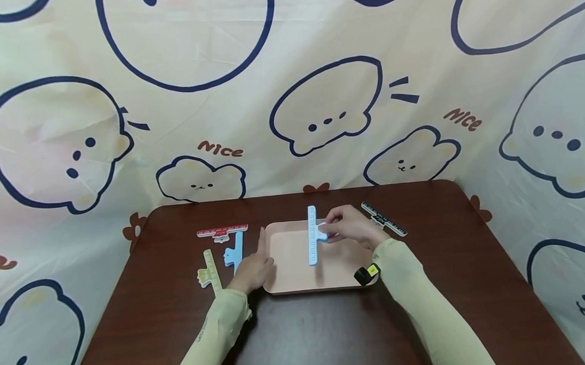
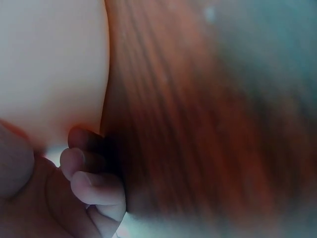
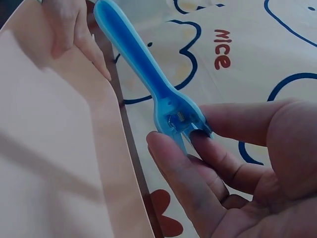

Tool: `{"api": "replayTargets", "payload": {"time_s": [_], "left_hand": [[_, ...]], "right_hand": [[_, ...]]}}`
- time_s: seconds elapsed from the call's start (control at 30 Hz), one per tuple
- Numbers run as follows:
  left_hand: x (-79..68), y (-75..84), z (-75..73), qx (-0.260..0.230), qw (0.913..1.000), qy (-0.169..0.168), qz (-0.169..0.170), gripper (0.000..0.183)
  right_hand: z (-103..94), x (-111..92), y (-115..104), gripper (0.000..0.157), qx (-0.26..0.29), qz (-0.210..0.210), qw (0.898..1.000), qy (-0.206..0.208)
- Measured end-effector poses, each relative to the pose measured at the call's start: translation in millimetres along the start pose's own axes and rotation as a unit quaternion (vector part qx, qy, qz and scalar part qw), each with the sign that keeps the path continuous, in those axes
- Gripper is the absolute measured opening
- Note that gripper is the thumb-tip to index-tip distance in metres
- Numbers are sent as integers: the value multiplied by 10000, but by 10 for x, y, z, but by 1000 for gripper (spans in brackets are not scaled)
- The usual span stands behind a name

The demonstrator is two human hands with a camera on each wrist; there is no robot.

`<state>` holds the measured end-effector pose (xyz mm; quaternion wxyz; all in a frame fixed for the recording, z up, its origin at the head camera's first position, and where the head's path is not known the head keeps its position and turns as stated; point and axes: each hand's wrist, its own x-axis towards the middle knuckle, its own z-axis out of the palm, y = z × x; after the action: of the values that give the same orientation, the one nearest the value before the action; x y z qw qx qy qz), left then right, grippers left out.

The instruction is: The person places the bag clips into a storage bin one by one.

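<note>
My right hand [image 1: 353,227] pinches a light blue ruler clip [image 1: 313,236] by its short handle, over the tray. In the right wrist view the blue clip [image 3: 141,59] shows its hollow back and a small spring near the fingertips. At the left rim of the pale pink tray [image 1: 292,283], my left hand [image 1: 253,268] grips the edge, its index finger stretched along the rim. The left wrist view shows curled fingers [image 2: 96,188] at the edge of the tray [image 2: 49,64]. Another blue clip [image 1: 234,255] lies just left of that hand, partly hidden by it.
A red clip [image 1: 222,231] and a yellow-green clip [image 1: 210,272] lie on the brown table [image 1: 145,298] left of the tray. Behind the right hand lies a black clip [image 1: 384,220]. A patterned curtain [image 1: 250,113] surrounds the table's back and sides.
</note>
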<state>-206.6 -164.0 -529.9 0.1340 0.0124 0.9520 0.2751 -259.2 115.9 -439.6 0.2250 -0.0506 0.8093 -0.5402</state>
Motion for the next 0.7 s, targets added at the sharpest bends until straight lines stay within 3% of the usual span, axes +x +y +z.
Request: {"api": "replayTargets", "payload": {"time_s": [0.7], "left_hand": [[2, -11, -9, 29, 10000, -63, 31, 85]], "right_hand": [[228, 95, -36, 15, -121, 211, 9995, -204]]}}
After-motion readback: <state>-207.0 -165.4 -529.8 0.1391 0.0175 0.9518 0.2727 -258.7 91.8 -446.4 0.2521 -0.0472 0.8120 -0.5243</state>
